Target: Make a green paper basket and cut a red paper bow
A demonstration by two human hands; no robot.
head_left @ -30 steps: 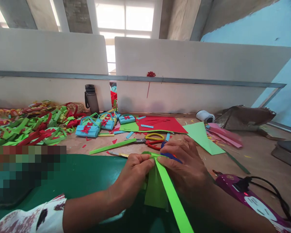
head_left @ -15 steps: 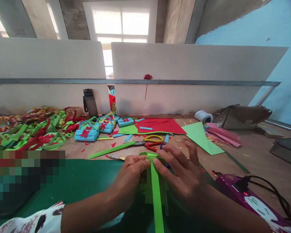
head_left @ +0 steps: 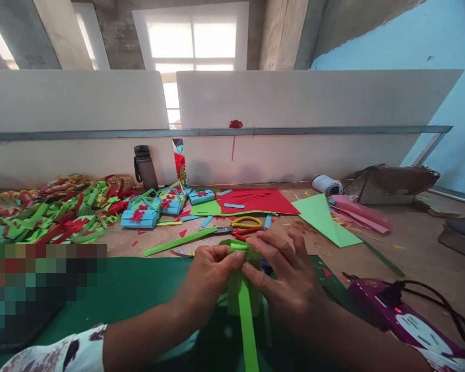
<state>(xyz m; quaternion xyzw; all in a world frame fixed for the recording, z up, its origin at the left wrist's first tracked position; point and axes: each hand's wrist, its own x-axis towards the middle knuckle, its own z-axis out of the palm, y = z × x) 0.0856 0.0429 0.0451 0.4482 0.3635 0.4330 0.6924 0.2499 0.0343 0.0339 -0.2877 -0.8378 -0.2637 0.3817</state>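
Both the left hand [head_left: 207, 271] and the right hand [head_left: 290, 284] pinch the folded green paper [head_left: 242, 256] above the dark green mat [head_left: 139, 289] at the near edge of the table [head_left: 411, 258] (a long strip [head_left: 247, 325] hangs from it), so uneven pressure could skew the crease or tear the strip.

No text, number or brand is legible. Small dark marks on the magenta plastic corded device [head_left: 395, 312], right of the right hand [head_left: 287, 279], are too small to read.
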